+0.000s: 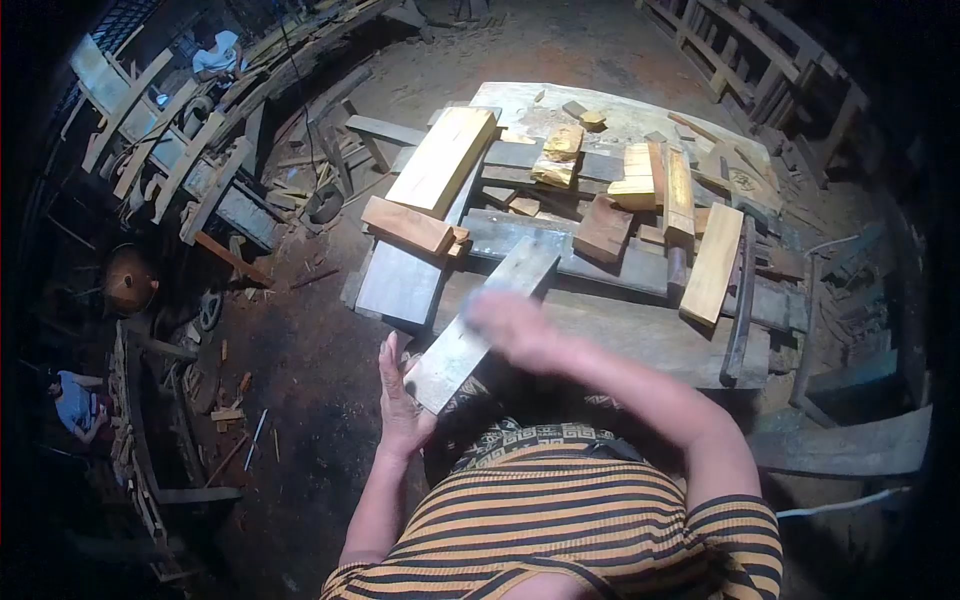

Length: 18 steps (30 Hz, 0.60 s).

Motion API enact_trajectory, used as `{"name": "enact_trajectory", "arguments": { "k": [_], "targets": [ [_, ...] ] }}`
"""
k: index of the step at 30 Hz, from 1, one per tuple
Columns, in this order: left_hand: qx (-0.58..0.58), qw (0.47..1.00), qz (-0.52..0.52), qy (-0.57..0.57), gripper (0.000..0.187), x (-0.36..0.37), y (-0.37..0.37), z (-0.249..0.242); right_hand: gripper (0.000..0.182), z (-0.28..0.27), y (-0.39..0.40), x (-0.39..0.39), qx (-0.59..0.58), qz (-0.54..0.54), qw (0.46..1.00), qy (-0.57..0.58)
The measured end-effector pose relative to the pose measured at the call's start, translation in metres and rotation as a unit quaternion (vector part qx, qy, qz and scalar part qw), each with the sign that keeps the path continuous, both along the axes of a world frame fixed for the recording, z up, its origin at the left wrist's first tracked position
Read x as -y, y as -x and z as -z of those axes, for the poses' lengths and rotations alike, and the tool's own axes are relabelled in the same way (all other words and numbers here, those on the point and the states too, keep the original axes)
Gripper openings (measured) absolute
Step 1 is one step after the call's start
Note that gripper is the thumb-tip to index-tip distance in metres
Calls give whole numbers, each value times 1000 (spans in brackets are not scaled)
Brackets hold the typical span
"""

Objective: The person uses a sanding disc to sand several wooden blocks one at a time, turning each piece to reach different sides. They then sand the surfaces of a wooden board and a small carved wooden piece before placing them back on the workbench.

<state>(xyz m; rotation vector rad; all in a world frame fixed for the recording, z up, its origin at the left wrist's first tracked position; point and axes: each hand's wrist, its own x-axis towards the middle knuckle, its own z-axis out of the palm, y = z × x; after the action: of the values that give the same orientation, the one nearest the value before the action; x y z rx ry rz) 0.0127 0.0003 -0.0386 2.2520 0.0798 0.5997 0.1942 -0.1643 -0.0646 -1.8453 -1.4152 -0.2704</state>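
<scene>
A pale, flat wooden board [446,371] slants from my lap up onto the work table's near edge. My left hand [403,408] grips its lower end, the palm against the edge and some fingers pointing up along the side. Across the board's middle lies my right hand [518,332], smeared by motion, its fingers curled down over a small bluish-grey patch I cannot identify. Left of the board, a reddish-brown wood block [408,225] rests crosswise by a long pale beam [445,160]. A squarish brown block [603,228] sits just beyond the board's far end.
More wood pieces, including a light plank [713,263] and a yellowish block [558,157], lie on the low table [640,335]. A dark curved bar [741,300] stands at its right. Two people [217,55] are at the left, among timber stacks. Scraps litter the dark floor.
</scene>
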Motion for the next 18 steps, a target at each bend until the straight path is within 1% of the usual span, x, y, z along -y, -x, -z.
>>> {"name": "enact_trajectory", "arguments": {
  "k": [1,2,3,4,5,7,8,9,11,12,13,15,17,18],
  "targets": [
    [2,1000,4,0,112,1,-2,-4,28,-9,-29,12,-93,46,991,86],
    [0,999,11,-49,106,1,-4,-9,29,10,-49,19,-86,147,982,84],
    [-2,995,18,-99,101,1,-6,-13,30,44,-66,19,41,268,962,-2],
    [-2,995,11,-95,79,0,-5,-12,31,41,-65,19,-10,259,964,52],
    [0,995,13,-96,79,0,-5,-12,32,39,-62,18,-64,248,961,107],
    [-51,997,32,-39,60,3,-4,-13,35,-19,-13,17,-121,117,957,237],
    [-51,997,32,-39,60,3,-5,-13,31,-22,14,12,-82,50,981,168],
    [-48,997,32,-53,54,3,-5,-11,27,-21,41,12,-44,-18,994,96],
    [-41,995,28,-84,44,1,-4,-11,38,-25,73,29,-56,-89,994,14],
    [-35,994,31,-99,43,3,-4,-15,46,-23,67,37,-74,-124,985,91],
    [-35,994,28,-101,43,1,-4,-14,45,-26,56,42,-48,-118,991,44],
    [-39,993,32,-104,43,-2,-3,-9,41,-16,25,61,-81,-5,993,90],
    [-17,993,21,-119,41,-4,-6,-12,37,8,-1,85,-167,130,977,21],
    [-24,1000,17,-4,38,-9,-7,-14,37,4,-2,96,-164,129,978,20]
  ]
}}
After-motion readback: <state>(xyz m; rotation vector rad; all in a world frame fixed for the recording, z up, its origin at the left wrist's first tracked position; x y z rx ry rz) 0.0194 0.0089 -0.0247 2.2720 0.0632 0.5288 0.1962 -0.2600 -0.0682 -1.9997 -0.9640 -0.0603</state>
